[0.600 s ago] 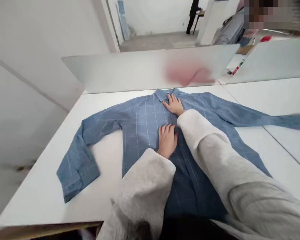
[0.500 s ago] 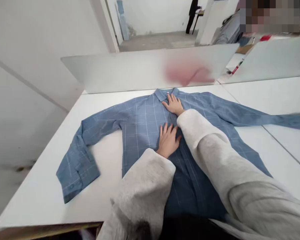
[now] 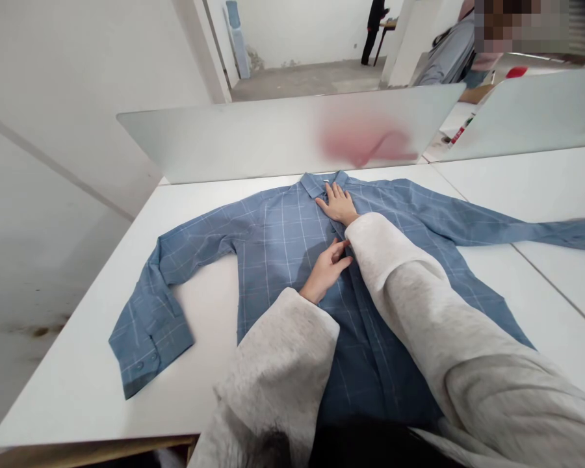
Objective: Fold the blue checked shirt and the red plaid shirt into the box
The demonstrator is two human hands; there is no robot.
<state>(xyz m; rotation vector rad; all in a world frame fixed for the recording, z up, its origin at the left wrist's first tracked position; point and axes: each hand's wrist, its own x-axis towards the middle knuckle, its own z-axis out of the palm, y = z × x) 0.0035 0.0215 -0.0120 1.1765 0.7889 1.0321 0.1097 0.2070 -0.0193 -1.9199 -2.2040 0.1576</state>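
A blue shirt (image 3: 283,240) with thin white checks lies spread front side up on the white table. My right hand (image 3: 338,205) rests flat just below its collar (image 3: 314,185), fingers spread, holding nothing. Lower down, my left hand (image 3: 324,270) is turned on its side at the front placket (image 3: 365,312). Its fingers are bent, and a gap shows between them and the thumb. Those fingertips touch the cloth beside my right cuff. One shirt sleeve (image 3: 151,325) bends down on the left; the other sleeve (image 3: 507,224) stretches out to the right.
A frosted divider (image 3: 253,143) stands along the back edge of the white table (image 3: 214,390), with a blurred red shape behind it. Beyond it at upper right is a person (image 3: 451,55). Another person (image 3: 372,32) stands farther back. A water dispenser (image 3: 238,39) is by the wall.
My left hand has turned from lying flat with spread fingers onto its side, with the fingers bending in at the placket. My right hand stays in place.
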